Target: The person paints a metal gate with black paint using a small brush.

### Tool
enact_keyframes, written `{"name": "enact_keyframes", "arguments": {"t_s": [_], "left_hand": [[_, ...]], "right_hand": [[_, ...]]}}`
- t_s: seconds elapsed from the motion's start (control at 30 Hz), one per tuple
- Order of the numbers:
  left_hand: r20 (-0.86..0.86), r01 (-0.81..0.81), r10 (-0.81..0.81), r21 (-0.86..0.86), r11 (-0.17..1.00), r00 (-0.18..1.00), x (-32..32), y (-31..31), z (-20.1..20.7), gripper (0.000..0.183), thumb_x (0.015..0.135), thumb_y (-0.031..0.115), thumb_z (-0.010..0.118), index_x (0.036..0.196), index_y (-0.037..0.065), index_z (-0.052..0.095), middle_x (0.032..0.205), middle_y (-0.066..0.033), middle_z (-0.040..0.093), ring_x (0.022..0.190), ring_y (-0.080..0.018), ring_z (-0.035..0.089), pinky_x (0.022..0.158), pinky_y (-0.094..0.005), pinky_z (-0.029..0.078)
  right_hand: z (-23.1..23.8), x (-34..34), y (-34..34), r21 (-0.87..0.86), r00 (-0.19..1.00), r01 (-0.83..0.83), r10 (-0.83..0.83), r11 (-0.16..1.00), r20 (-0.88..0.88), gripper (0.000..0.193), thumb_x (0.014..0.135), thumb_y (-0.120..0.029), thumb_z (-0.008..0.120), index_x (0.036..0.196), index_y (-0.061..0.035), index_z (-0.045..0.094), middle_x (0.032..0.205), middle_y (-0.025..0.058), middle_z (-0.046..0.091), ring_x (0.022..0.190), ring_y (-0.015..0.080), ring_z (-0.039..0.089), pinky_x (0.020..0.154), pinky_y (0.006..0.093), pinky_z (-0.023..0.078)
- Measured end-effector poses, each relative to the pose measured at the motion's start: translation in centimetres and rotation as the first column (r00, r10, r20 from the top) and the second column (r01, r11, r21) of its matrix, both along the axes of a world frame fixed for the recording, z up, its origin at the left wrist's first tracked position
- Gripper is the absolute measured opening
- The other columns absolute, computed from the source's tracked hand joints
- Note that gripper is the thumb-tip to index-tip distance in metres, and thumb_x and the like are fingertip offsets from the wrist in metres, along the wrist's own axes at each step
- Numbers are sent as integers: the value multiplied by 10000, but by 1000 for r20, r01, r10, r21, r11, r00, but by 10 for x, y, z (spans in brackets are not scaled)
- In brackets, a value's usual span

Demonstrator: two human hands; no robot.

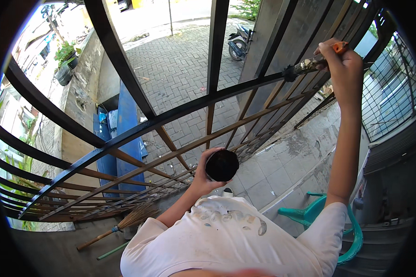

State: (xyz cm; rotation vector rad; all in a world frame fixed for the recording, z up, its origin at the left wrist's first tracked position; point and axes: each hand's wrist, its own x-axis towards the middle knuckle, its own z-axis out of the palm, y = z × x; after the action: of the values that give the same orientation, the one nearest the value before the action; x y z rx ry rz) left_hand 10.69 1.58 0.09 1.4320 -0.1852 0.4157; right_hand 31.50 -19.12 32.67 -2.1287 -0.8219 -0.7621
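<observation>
My right hand (341, 62) is raised at the upper right, its fingers closed round a paintbrush (307, 66) with an orange handle end. The brush's dark bristles touch the horizontal rail of a metal gate (185, 111). Black covers the upper bars and this rail, while several lower bars look brown. In front of my chest, my left hand (205, 171) grips a round can of black paint (222, 165) from its left side. The can's opening faces up, and dark paint fills the view inside it.
A green plastic chair (309, 213) stands at my right, near my elbow. A twig broom (120, 227) lies on the floor at the left. Beyond the gate are a blue metal bin (128, 134), a parked motorcycle (238, 44) and grey paving (171, 60).
</observation>
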Motion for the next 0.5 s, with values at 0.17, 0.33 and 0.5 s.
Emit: {"name": "enact_keyframes", "arguments": {"t_s": [0.17,0.33,0.5], "left_hand": [[-23,17,-18,-42,999,1000,-5,11,-9,974,612,98,923,1453,83,432,1447,-142,495,1353,-275,502,1165,-405,381],[0,32,-32,-42,999,999,-14,22,-3,977,610,89,920,1455,83,430,1439,-140,500,1355,-275,499,1168,-401,376],[-25,27,-30,-93,995,999,-21,32,-8,995,599,79,920,1460,82,421,1427,-141,506,1351,-276,502,1167,-400,377]], "right_hand": [[-4,-54,43,240,868,-350,410,905,-280,240,965,-278,686,947,-43,726,838,45,731,674,86,677,612,216,519],[-3,-34,27,73,933,-252,262,965,-247,258,981,-289,676,922,-44,729,787,30,707,670,75,653,635,221,509],[-3,-29,-4,-94,985,166,-161,982,58,246,1021,-248,630,937,-35,721,741,19,671,701,88,649,643,252,501]]}}
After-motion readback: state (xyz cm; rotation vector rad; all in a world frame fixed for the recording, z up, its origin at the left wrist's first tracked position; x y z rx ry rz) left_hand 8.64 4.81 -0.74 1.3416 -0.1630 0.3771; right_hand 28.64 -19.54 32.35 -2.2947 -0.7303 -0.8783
